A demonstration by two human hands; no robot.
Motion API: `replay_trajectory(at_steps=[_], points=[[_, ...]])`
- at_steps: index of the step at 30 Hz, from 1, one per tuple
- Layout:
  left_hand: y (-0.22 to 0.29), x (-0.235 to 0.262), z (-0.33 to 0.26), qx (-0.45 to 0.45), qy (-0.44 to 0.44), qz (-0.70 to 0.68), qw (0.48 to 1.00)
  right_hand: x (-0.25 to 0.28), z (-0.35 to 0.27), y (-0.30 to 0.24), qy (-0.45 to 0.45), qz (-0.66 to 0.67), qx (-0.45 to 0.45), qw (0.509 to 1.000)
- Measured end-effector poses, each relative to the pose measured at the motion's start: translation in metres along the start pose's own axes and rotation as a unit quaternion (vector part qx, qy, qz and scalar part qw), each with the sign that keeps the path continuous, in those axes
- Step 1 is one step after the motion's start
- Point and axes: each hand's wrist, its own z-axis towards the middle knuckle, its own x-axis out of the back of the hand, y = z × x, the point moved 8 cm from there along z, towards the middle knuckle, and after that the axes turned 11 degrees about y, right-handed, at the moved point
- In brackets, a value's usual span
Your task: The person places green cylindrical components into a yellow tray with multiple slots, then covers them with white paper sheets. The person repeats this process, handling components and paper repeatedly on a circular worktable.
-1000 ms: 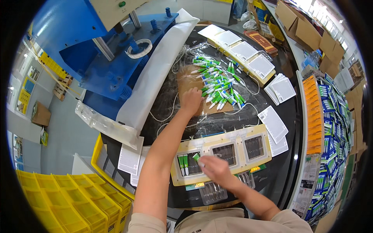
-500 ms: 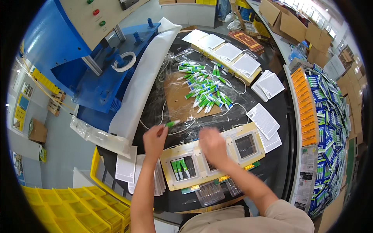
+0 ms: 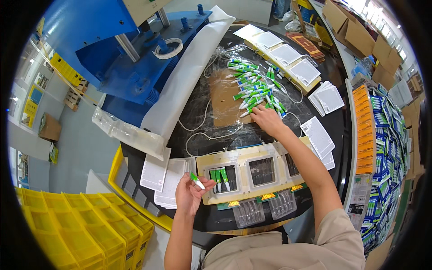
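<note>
My left hand [image 3: 191, 194], near the fixture's left end, pinches a small tube [image 3: 196, 181] with a green body and white tip. My right hand [image 3: 268, 120] reaches to the near edge of a pile of similar tubes [image 3: 256, 90]. Its fingers stretch apart over the tubes, fingertips partly hidden among them. In front of me lies a cream-coloured fixture [image 3: 240, 158] with three framed windows. Three tubes [image 3: 219, 180] lie side by side in its left window. The middle window [image 3: 262, 172] shows clear grooved plastic; my right forearm partly covers the right one.
White cards [image 3: 155, 168] are stacked left of the fixture. More cards [image 3: 317, 137] lie right of it. A second fixture [image 3: 281, 58] topped with cards stands beyond the pile. A blue press [image 3: 135, 72] rises at left; yellow crates [image 3: 81, 225] sit below. Packaged tubes [image 3: 384, 171] fill the right side.
My right hand has moved from above the fixture out to the tube pile. My left hand has come nearer to me with its tube, down beside the fixture's left end. The view has shifted.
</note>
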Motion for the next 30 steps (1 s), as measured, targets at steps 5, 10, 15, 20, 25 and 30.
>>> replay_trajectory(at_steps=[5,10,15,20,25,30], points=[[0.001,-0.011,-0.001,-0.010,-0.078,-0.035,0.996,0.054,0.001,-0.016,0.089,0.135,-0.067,0.985],[-0.002,-0.002,-0.011,-0.007,-0.057,-0.014,0.998,0.126,-0.058,-0.120,0.164,0.388,-0.097,0.902],[-0.011,0.012,-0.031,0.012,-0.014,0.068,0.998,0.129,-0.089,-0.182,0.185,0.340,-0.073,0.919],[-0.023,0.026,-0.063,-0.045,0.025,0.191,0.980,0.112,-0.097,-0.194,0.217,0.305,-0.136,0.917],[-0.040,0.031,-0.080,-0.048,-0.006,0.251,0.967,0.097,-0.091,-0.206,0.214,0.277,-0.165,0.922],[-0.033,0.022,-0.088,-0.170,0.022,0.338,0.925,0.103,-0.082,-0.211,0.182,0.256,-0.192,0.930]])
